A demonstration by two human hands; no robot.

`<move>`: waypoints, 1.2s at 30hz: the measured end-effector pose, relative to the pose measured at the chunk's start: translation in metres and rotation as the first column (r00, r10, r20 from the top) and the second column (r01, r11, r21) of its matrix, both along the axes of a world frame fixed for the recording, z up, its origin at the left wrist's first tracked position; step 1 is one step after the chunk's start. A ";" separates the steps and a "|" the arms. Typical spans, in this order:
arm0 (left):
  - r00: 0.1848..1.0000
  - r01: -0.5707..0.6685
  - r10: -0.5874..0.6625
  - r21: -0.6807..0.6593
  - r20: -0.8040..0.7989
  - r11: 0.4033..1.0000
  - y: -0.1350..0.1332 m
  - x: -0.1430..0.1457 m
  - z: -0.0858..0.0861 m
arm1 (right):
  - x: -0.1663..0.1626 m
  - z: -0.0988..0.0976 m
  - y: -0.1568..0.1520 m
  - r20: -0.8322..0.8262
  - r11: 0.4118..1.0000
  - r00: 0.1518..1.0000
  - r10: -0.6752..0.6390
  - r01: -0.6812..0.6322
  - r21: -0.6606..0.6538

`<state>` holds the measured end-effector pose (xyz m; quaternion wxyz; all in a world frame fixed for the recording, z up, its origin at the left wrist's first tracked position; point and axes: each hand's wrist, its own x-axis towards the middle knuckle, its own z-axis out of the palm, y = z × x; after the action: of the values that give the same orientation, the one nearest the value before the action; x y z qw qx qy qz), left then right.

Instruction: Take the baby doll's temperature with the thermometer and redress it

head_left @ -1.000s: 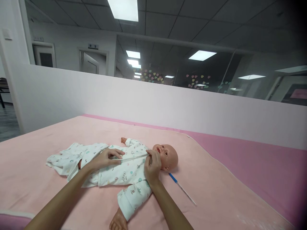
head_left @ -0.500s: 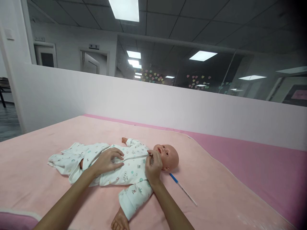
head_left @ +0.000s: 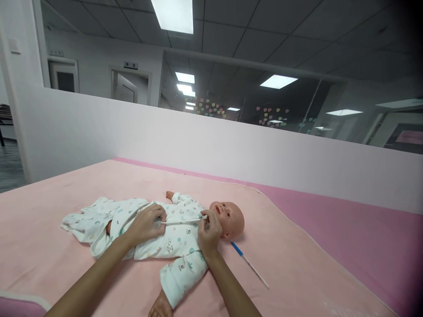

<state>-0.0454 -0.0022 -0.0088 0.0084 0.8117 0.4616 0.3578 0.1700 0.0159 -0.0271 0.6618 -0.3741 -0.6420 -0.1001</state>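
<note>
A baby doll point(head_left: 228, 216) lies on its back on a pink blanket point(head_left: 291, 259), head to the right, dressed in a white printed romper point(head_left: 172, 242). My left hand point(head_left: 145, 224) rests on the doll's chest with its fingers pinched on the romper's front edge. My right hand point(head_left: 209, 232) is closed at the collar just below the doll's chin, pinching the same edge. The fabric edge runs taut between the two hands. The doll's near arm in its sleeve point(head_left: 180, 277) reaches toward me.
A thin white stick with a blue end point(head_left: 249, 264) lies on the blanket right of the doll's head. A low white partition wall point(head_left: 211, 145) runs behind the bed, with glass above it. The darker pink mattress point(head_left: 363, 229) shows at right.
My left hand has gone from lying flat on the romper's chest to pinching its front edge. The right hand stays at the collar. The view shifted slightly.
</note>
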 end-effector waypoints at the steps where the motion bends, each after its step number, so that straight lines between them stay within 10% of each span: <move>1: 1.000 -0.003 0.003 0.013 -0.026 1.000 -0.001 0.000 0.001 | 0.000 -0.001 0.000 -0.002 1.000 1.000 0.000 0.000 -0.010; 9: 0.995 -0.100 0.098 0.198 0.022 0.975 0.014 0.046 0.028 | 0.001 -0.005 -0.001 0.020 0.999 0.999 0.027 -0.026 -0.041; 14: 0.972 0.213 -0.202 -0.087 0.120 0.973 0.031 0.086 0.014 | 0.001 -0.004 -0.002 0.039 0.999 0.999 0.013 -0.012 -0.035; 27: 0.663 0.394 -0.057 -0.283 0.747 0.875 0.047 0.074 0.004 | 0.035 0.033 -0.036 -0.316 0.992 0.946 -0.076 0.040 -0.116; 30: 0.543 0.484 -0.002 -0.311 0.839 0.818 0.045 0.073 0.005 | 0.085 0.021 -0.065 -0.020 0.877 0.965 -0.263 0.230 -0.422; 36: 0.351 0.592 0.102 -0.305 0.931 0.746 0.043 0.073 0.008 | 0.151 -0.021 -0.106 0.561 0.503 0.720 -0.408 0.690 -0.521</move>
<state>0.0271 0.0407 -0.0012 0.5743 0.4918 0.3276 0.5666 0.3209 -0.0896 -0.0479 0.2663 -0.7569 -0.5835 -0.1258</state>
